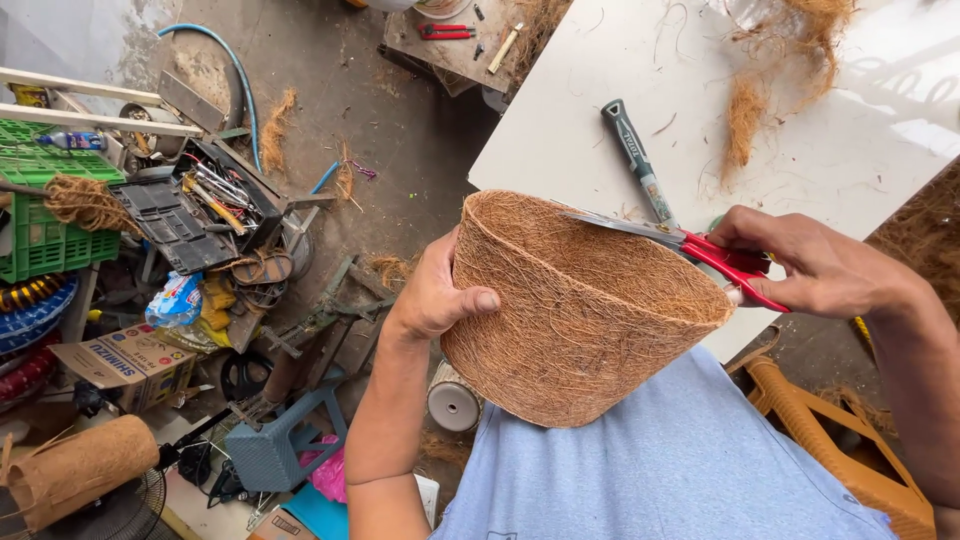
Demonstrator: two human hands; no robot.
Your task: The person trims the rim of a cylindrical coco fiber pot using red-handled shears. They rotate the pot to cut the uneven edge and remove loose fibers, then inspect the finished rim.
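Coconut-fibre pot (580,315), brown and bucket-shaped, is held tilted above the person's lap, in front of the white desk (600,70). The left hand (435,295) grasps the pot's outer wall, thumb pressed flat on the fibre and fingers hidden behind it. The right hand (810,265) has its fingers clenched through the red handles of the scissors (690,245), whose blades lie across the pot's rim. Just beyond the right fingers, a green-handled tool (638,165) lies on the desk, with loose fibre tufts (745,120) farther off.
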